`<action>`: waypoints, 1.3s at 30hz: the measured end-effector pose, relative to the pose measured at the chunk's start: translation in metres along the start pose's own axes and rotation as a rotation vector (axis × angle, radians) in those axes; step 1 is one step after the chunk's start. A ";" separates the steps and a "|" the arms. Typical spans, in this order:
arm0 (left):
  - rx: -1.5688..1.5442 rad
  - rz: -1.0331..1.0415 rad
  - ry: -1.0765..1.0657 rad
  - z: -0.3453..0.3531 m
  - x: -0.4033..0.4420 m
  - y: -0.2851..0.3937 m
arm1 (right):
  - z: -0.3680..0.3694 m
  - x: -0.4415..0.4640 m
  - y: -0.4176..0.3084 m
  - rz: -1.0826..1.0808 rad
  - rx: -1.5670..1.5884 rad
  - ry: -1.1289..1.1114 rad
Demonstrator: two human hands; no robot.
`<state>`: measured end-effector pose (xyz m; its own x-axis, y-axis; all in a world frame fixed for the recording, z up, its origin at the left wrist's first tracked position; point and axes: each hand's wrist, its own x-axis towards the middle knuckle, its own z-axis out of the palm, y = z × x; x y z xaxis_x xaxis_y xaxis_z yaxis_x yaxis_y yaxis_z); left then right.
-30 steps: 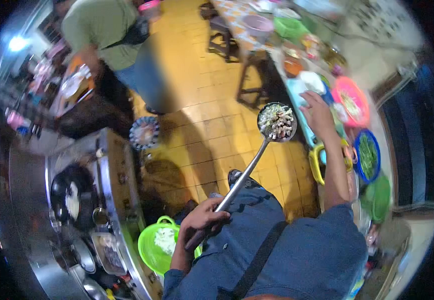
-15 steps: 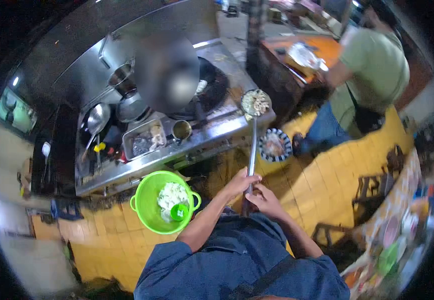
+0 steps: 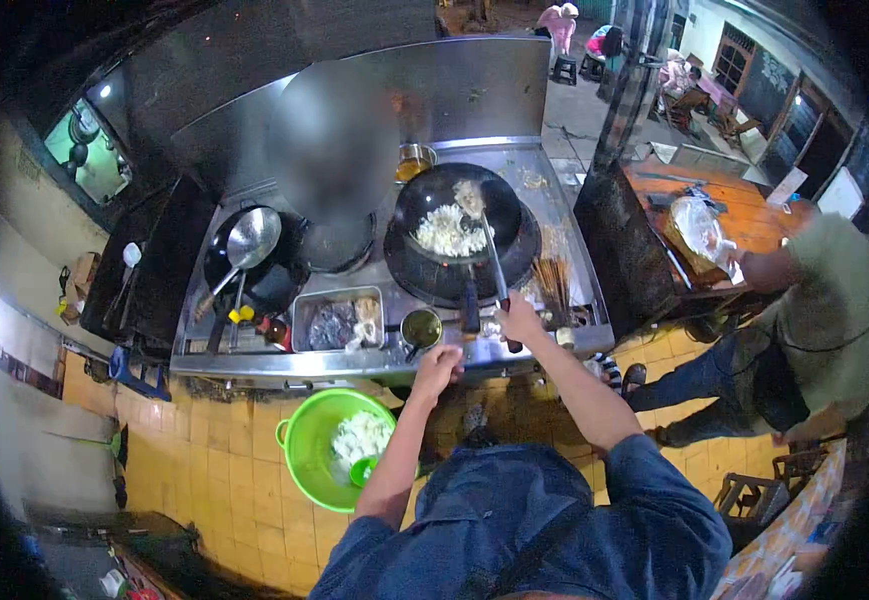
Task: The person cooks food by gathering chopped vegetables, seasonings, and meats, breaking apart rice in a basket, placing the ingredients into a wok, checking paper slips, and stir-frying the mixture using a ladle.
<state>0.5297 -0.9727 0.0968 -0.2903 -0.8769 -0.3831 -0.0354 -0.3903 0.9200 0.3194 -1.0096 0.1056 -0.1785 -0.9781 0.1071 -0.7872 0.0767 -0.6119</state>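
My right hand (image 3: 521,322) is closed around the handle of a long metal ladle (image 3: 495,258). Its bowl, holding pale chopped food (image 3: 469,198), is over the black wok (image 3: 419,190). White rice (image 3: 451,233) lies inside the wok. The wok handle (image 3: 471,305) points toward me, with no hand on it. My left hand (image 3: 437,372) is at the stove's front edge, fingers loosely curled and apart, and nothing shows in it. Below it on the floor stands a green basin (image 3: 304,440) with more rice and a green scoop (image 3: 360,471).
The steel stove (image 3: 564,215) also bears a metal tray of bagged food (image 3: 337,320), a small pot (image 3: 421,328), a second wok holding a big ladle (image 3: 254,238), and skewers (image 3: 552,280). To the right a person (image 3: 824,320) stands by an orange table (image 3: 644,180).
The ladle has moved from the stove's right corner to above the rice in the wok. My left hand has let go of its handle and moved left. The view has turned toward the stove.
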 end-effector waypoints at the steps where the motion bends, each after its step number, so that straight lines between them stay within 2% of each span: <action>1: -0.017 -0.019 0.006 -0.003 0.001 -0.005 | 0.003 0.014 0.006 0.075 -0.020 -0.130; 2: -0.033 -0.032 0.010 -0.005 0.009 -0.008 | 0.006 0.024 0.015 0.073 -0.024 -0.125; 4: -0.009 -0.064 0.006 -0.004 0.021 -0.011 | 0.016 0.029 0.042 0.065 -0.323 -0.163; 5: 0.018 -0.099 0.003 -0.003 0.024 -0.015 | -0.020 0.021 0.018 0.090 -0.395 -0.233; 8: 0.030 -0.127 -0.008 0.003 0.050 -0.025 | -0.030 0.025 0.033 0.072 -0.262 -0.189; 9: 0.111 -0.114 0.064 0.008 0.060 -0.025 | -0.032 0.021 0.020 0.200 -0.258 -0.200; 10: 0.113 -0.120 0.059 0.011 0.081 -0.046 | -0.024 0.019 0.016 0.208 -0.257 -0.202; 11: 0.248 -0.017 0.187 0.012 0.114 -0.082 | -0.015 0.016 0.012 0.277 -0.187 -0.194; 12: 0.383 0.091 0.314 0.015 0.122 -0.076 | -0.012 0.017 0.005 0.346 -0.115 -0.183; 13: 0.342 0.098 0.210 0.017 0.125 -0.070 | -0.016 0.022 0.002 0.304 -0.009 -0.224; 14: 0.344 0.102 0.204 0.020 0.122 -0.048 | -0.021 0.031 0.010 0.307 -0.009 -0.218; 16: 0.218 -0.150 -0.011 0.028 0.119 -0.020 | -0.034 0.043 0.032 -0.019 0.016 -0.251; 20: 0.386 -0.010 0.146 0.020 0.173 -0.102 | -0.103 0.017 -0.007 0.006 -0.197 -0.323; 21: 0.284 -0.179 0.049 0.032 0.126 -0.008 | -0.103 0.014 0.000 -0.010 -0.252 -0.347; 22: 0.284 -0.178 0.054 0.028 0.141 -0.024 | -0.095 0.014 0.003 -0.015 -0.250 -0.348; 23: -0.034 -0.235 -0.124 0.021 0.168 -0.053 | -0.080 0.017 0.002 0.030 -0.329 -0.336; 24: -0.354 -0.286 -0.302 0.023 0.170 -0.048 | -0.070 0.019 -0.004 0.076 -0.408 -0.323; 25: -0.427 -0.299 -0.189 0.030 0.171 -0.044 | -0.059 0.024 -0.015 0.185 -0.426 -0.346; 26: -0.428 -0.279 -0.196 0.037 0.176 -0.046 | -0.024 0.023 0.026 -0.090 -0.440 -0.260; 28: -0.503 -0.205 -0.211 0.038 0.181 -0.063 | -0.042 0.044 0.040 -0.089 -0.251 -0.386; 29: -0.502 -0.299 -0.092 0.051 0.178 -0.048 | -0.079 0.050 0.034 -0.096 -0.288 -0.447; 30: -0.495 -0.391 0.025 0.068 0.164 -0.021 | -0.128 0.048 0.016 -0.097 -0.323 -0.504; 32: -0.948 -0.390 -0.137 0.105 0.086 0.099 | -0.175 0.043 -0.005 -0.018 -0.358 -0.440; 34: -0.957 -0.437 -0.412 0.097 0.057 0.133 | -0.196 0.047 -0.014 0.024 -0.412 -0.604; 35: -0.954 -0.504 -0.335 0.091 0.060 0.130 | -0.195 0.046 -0.009 0.004 -0.397 -0.618; 36: -0.942 -0.531 -0.425 0.076 0.076 0.111 | -0.194 0.043 -0.007 0.012 -0.390 -0.617; 38: -0.831 -0.426 -0.302 0.057 0.102 0.064 | -0.193 0.035 -0.002 -0.046 -0.281 -0.631; 39: -0.631 -0.378 -0.200 0.058 0.101 0.044 | -0.178 0.034 0.014 -0.035 -0.280 -0.640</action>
<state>0.4432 -1.0623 0.1033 -0.5371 -0.6076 -0.5851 0.3690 -0.7930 0.4848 0.1975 -1.0074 0.2398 0.1649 -0.8961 -0.4121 -0.9238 0.0060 -0.3827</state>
